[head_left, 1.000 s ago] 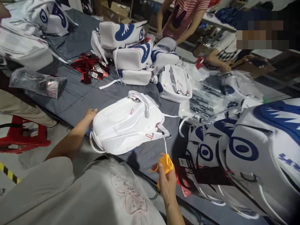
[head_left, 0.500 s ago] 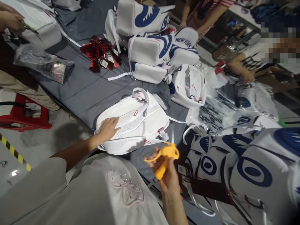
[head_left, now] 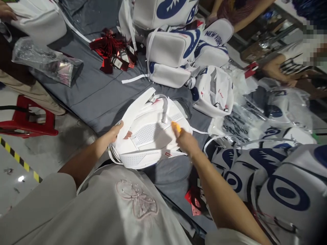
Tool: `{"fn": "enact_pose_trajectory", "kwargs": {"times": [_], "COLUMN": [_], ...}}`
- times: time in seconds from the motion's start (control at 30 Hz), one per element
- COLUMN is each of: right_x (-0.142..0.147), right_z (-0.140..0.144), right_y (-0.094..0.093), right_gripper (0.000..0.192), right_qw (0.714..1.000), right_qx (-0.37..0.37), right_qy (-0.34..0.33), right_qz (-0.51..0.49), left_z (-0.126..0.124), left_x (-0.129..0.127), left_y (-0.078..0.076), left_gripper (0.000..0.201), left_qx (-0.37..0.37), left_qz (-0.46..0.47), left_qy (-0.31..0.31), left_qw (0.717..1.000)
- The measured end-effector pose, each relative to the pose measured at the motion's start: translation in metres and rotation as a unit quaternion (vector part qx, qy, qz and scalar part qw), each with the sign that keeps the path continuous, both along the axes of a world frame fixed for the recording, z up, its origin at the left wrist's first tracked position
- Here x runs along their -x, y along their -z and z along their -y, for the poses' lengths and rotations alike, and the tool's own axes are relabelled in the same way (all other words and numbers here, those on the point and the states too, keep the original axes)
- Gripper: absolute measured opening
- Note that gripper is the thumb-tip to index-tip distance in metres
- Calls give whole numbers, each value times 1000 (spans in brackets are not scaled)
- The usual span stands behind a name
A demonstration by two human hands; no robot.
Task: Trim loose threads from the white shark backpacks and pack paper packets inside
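Note:
A white backpack [head_left: 150, 134] lies back side up on the grey-covered table in front of me, its dotted back padding showing. My left hand [head_left: 118, 132] grips one of its shoulder straps [head_left: 135, 110] and holds it raised off the back panel. Above the right part of the backpack, my right hand [head_left: 185, 137] is closed round an orange plastic hand tool [head_left: 175, 126]. Only the tool's end shows past my fingers, so its kind is hard to make out. Whether it touches the bag I cannot tell.
Red tags [head_left: 109, 51] lie in a heap beyond the backpack. White-and-blue bags [head_left: 167, 51] are stacked at the back, and several backpacks [head_left: 283, 194] crowd the right. A plastic bag [head_left: 46, 61] lies at left, near a red stool [head_left: 28, 117]. Other people work around the table.
My left hand has gone from lying flat on the backpack to lifting its shoulder strap. My right hand has brought the orange tool up and over the backpack.

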State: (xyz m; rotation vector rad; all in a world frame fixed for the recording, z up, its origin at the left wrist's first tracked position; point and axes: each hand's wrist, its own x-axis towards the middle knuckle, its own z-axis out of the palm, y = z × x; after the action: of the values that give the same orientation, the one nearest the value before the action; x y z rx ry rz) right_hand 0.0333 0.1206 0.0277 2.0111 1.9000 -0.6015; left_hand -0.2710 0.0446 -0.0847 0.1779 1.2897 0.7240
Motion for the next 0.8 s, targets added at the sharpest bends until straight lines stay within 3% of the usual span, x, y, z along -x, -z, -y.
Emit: {"fn": "enact_pose_trajectory", "kwargs": {"times": [0.07, 0.2, 0.3, 0.4, 0.43, 0.5, 0.53, 0.63, 0.7, 0.8], "right_x": [8, 21, 27, 26, 24, 22, 20, 15, 9, -3], "right_z": [-4, 15, 26, 29, 29, 30, 31, 36, 42, 54], "right_y": [-3, -8, -16, -26, -29, -33, -35, -41, -46, -52], "right_gripper": [52, 49, 51, 56, 58, 61, 61, 63, 65, 65], "right_qw": [999, 973, 974, 952, 956, 972, 972, 956, 964, 951], "right_qx": [-3, 183, 164, 215, 189, 103, 95, 173, 144, 171], "right_qy": [9, -65, -22, -40, -36, -8, -3, -26, -11, -17], "right_qz": [42, -121, -155, -214, -220, -212, -217, -235, -223, -256], "left_z": [-4, -13, -18, -17, -15, -9, -6, 7, 11, 10], "left_x": [0, -1, -1, -4, -7, -13, -17, -29, -33, -32], "left_y": [1, 5, 11, 16, 18, 20, 21, 24, 24, 24], "left_gripper": [66, 62, 55, 55, 57, 62, 65, 65, 59, 63], "left_qx": [10, 24, 26, 13, 0, -40, -66, -194, -253, -191], "left_qz": [5, 9, -3, -15, -29, -90, -125, -192, -205, -206], "left_qy": [12, 52, 86, 107, 117, 153, 176, 210, 201, 178], "left_qw": [1000, 998, 996, 994, 993, 983, 974, 939, 924, 943]}}
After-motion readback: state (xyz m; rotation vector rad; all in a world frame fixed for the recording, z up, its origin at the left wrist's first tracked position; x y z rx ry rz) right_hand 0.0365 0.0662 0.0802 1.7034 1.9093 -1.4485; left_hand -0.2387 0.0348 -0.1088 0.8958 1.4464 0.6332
